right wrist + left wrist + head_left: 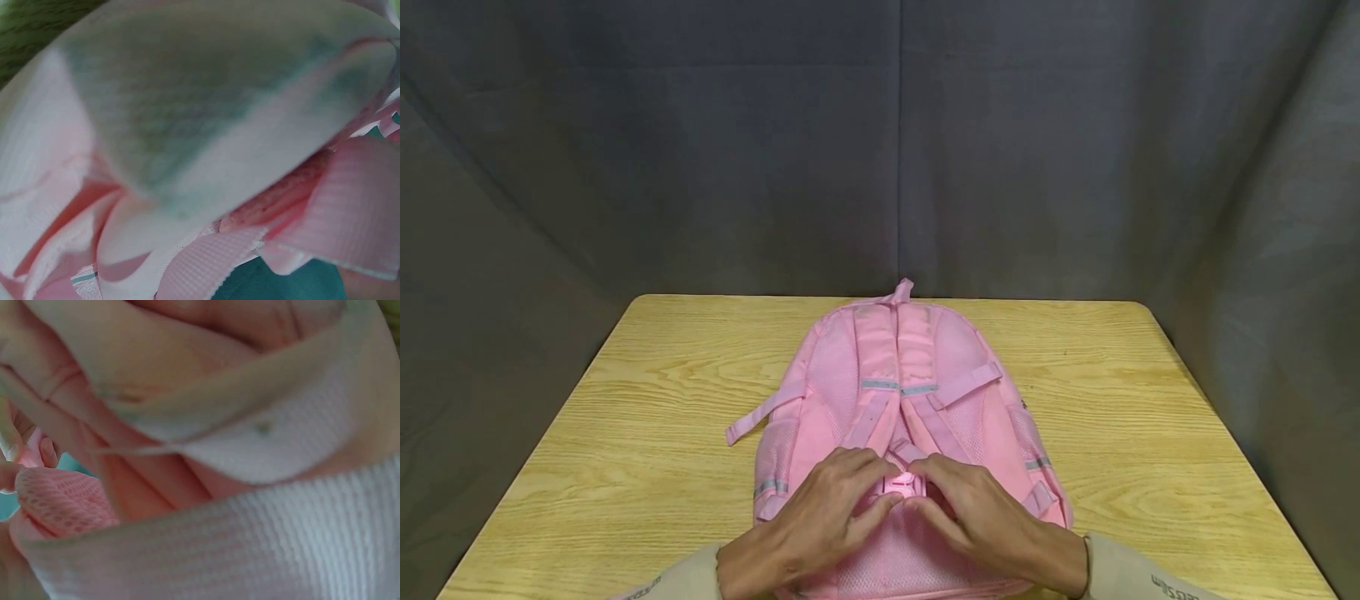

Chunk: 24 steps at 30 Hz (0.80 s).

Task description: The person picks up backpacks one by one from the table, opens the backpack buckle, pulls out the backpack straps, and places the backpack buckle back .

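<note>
A pink backpack (pixel 820 350) lies flat with its shoulder straps facing up and its top loop pointing away from me. Over its lower middle, a pink plastic buckle (pixel 902 485) sits between my hands. My left hand (pixel 831 496) pinches the buckle's left side between thumb and fingers; my right hand (pixel 973 500) pinches its right side. Fingertips of both hands nearly meet there and cover part of the buckle. Up close, the left wrist view is filled by pale pink webbing (pixel 250 537) and folded fabric. Pink straps (pixel 350 212) and blurred cloth crowd the right wrist view.
The backpack rests on a light wood-grain table (pixel 647 400) with rounded far corners. A loose strap end (pixel 760 417) sticks out past the bag's left side. Dark grey cloth (pixel 775 167) hangs behind the table and along both sides.
</note>
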Available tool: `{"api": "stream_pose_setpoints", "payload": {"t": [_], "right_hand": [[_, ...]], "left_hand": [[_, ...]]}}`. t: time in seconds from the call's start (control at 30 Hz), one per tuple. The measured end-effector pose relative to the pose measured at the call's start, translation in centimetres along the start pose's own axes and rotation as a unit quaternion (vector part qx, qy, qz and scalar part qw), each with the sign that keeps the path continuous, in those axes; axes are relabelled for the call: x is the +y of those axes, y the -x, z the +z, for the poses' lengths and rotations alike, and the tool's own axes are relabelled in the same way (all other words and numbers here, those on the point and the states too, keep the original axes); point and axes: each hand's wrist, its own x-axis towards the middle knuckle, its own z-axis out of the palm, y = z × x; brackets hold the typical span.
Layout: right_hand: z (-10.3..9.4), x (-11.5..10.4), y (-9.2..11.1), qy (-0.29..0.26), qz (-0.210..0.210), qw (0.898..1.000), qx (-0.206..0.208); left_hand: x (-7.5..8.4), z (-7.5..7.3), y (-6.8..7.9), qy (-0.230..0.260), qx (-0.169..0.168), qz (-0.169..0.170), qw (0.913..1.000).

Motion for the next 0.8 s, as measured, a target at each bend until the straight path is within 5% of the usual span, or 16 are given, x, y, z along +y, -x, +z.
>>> {"api": "stream_pose_setpoints", "payload": {"t": [0.8], "right_hand": [[-0.55, 0.04, 0.43, 0.002, 0.007, 1.000, 0.004]], "left_hand": [[-0.16, 0.19, 0.48, 0.012, 0.018, 0.000, 0.9998]]}}
